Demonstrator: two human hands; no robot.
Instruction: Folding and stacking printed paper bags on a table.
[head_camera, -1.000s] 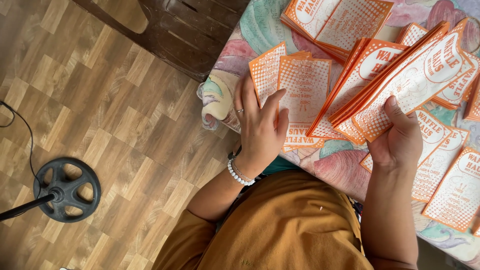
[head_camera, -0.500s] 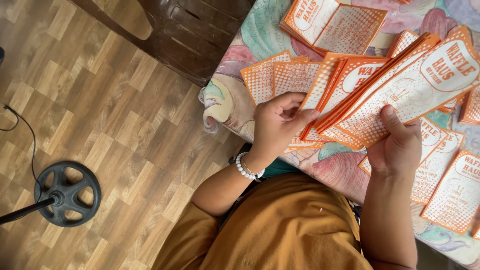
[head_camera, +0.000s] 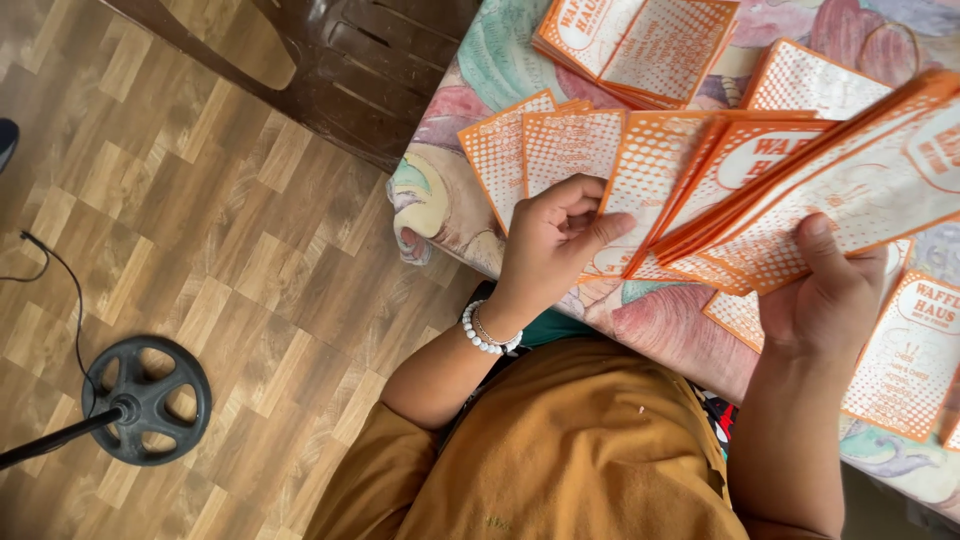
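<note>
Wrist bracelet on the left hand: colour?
White beads, clear in the head view: bracelet on the left hand.

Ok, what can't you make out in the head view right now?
- Fanned orange paper sleeves: the right frame edge cuts them off, so their count is unclear.
- Right hand: only the thumb shows; the sleeves hide the fingers and the grip.
- Left hand: curled fingers hide which sleeve it pinches.
- Stack of sleeves: cut by the top edge.
- Table: mostly covered; far side out of frame.
</note>
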